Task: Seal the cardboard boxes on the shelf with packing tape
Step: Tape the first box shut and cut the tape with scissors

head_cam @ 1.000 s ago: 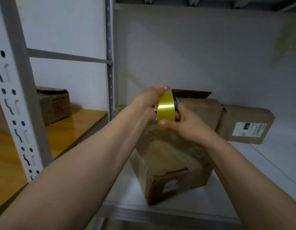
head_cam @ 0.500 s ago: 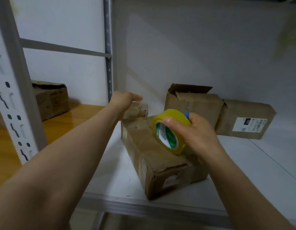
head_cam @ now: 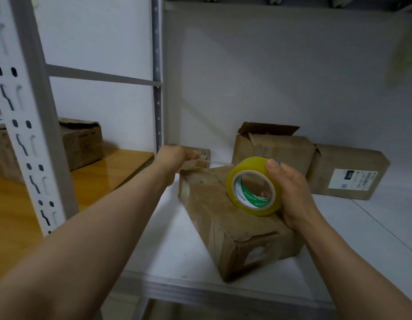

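Note:
A worn cardboard box [head_cam: 223,218] lies on the white shelf [head_cam: 170,250], near its front edge. My right hand [head_cam: 292,195] grips a yellowish roll of clear packing tape [head_cam: 251,163] and holds it upright on the box top. My left hand [head_cam: 177,155] is out past the box's far left corner. It pinches the tape's free end, and a thin clear strip runs from it back to the roll. The hand is blurred, so the exact finger hold is unclear.
At the back stand a box with a raised flap [head_cam: 269,146], a labelled box [head_cam: 346,172] to its right, and a small box [head_cam: 201,153] behind my left hand. A perforated rack upright [head_cam: 27,112] stands at left. Beyond it a wooden shelf [head_cam: 103,179] carries another carton [head_cam: 82,139].
The hands were together on the roll in the air. My left hand has since pulled away to the far left, drawing tape out, and my right hand has lowered the roll onto the box.

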The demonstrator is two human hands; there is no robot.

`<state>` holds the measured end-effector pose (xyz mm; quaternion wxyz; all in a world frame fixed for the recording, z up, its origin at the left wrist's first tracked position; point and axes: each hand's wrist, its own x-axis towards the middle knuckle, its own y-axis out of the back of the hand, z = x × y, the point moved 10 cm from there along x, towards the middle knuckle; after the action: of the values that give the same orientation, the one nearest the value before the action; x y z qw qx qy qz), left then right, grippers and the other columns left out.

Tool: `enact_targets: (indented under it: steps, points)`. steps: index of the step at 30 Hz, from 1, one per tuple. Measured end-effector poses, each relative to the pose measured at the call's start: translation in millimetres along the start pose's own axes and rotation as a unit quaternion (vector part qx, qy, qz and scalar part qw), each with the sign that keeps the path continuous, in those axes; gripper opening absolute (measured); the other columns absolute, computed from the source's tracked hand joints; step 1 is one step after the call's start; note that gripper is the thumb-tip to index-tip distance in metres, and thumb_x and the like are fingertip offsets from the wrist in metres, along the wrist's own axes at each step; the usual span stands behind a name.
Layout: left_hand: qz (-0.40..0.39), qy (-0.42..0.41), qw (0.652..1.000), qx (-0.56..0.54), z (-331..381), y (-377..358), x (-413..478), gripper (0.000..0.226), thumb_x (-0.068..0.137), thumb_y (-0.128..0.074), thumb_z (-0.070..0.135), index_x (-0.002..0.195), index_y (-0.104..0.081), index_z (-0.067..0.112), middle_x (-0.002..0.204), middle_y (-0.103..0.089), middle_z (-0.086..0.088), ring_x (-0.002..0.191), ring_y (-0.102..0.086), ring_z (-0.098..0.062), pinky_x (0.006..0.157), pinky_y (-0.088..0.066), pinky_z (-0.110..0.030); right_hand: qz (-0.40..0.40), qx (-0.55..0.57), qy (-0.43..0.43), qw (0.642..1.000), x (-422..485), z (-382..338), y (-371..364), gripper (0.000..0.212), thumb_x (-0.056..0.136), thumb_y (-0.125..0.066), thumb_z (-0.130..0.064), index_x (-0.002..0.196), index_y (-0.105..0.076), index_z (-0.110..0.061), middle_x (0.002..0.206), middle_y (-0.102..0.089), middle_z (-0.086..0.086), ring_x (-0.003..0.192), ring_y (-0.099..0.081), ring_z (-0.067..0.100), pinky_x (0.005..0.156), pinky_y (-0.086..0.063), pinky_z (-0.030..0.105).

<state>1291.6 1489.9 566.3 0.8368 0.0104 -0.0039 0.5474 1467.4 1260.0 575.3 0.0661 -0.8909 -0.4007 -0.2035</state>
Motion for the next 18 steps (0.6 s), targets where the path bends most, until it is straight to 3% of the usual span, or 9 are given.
enact_targets:
  steps: [3,6,10,12,15,18]
  points:
    - [-0.006,0.044,0.997,-0.061,-4.0,-5.3,-1.8,0.016,0.082,-0.079,0.01,0.097,-0.075,0.006,0.089,-0.068,-0.003,0.065,-0.056,-0.011,0.048,-0.047,-0.021,-0.014,0.025,-0.001,1.0,4.4,-2.0,6.1,0.062,0.06,-0.078,-0.076,0.081,-0.074,-0.018,0.082,-0.072,0.011,0.075,-0.067,0.024,0.076,-0.054,0.04]
    - [-0.036,0.112,0.986,-0.121,-10.5,-17.7,2.2,0.01,0.083,-0.079,0.01,0.092,-0.075,0.009,0.074,-0.065,0.001,0.052,-0.051,-0.007,0.044,-0.046,-0.017,-0.041,0.02,0.002,0.999,-1.5,-9.5,0.2,0.064,0.058,-0.079,-0.076,0.082,-0.074,-0.017,0.079,-0.072,0.011,0.071,-0.067,0.023,0.069,-0.057,0.035]
    - [-0.051,0.111,0.991,-0.046,-6.3,-35.8,17.4,0.013,0.086,-0.078,0.015,0.085,-0.066,0.012,0.058,-0.057,0.004,0.046,-0.047,-0.005,0.041,-0.038,-0.015,-0.066,-0.085,0.026,0.994,-12.3,-26.2,-10.8,0.057,0.076,-0.069,-0.063,0.08,-0.065,-0.006,0.066,-0.059,0.012,0.061,-0.055,0.022,0.063,-0.046,0.039]
    - [-0.06,0.1,0.993,-0.012,-3.5,-49.1,22.6,0.016,0.085,-0.078,0.015,0.087,-0.063,0.012,0.052,-0.053,0.002,0.043,-0.044,-0.007,0.04,-0.033,-0.016,-0.066,-0.108,0.015,0.992,-10.5,-29.8,-9.5,0.071,0.073,-0.066,-0.068,0.087,-0.064,0.002,0.07,-0.058,0.024,0.062,-0.056,0.027,0.064,-0.047,0.043]
    - [-0.049,0.086,0.995,0.005,-2.8,-55.9,35.0,0.018,0.086,-0.076,0.009,0.098,-0.063,0.005,0.06,-0.052,-0.004,0.037,-0.043,-0.009,0.034,-0.032,-0.014,-0.062,-0.106,-0.05,0.991,-5.9,-29.0,-3.2,0.098,0.062,-0.066,-0.077,0.096,-0.057,0.014,0.075,-0.056,0.03,0.063,-0.056,0.041,0.07,-0.05,0.049]
    - [-0.038,0.051,0.996,0.061,-2.0,-56.1,44.5,0.014,0.087,-0.074,0.007,0.086,-0.06,0.006,0.072,-0.057,-0.006,0.054,-0.052,-0.015,0.048,-0.046,-0.02,-0.101,-0.116,-0.099,0.983,-4.6,-26.1,-7.2,0.103,0.061,-0.073,-0.075,0.105,-0.058,0.017,0.082,-0.056,0.036,0.068,-0.056,0.038,0.069,-0.047,0.046]
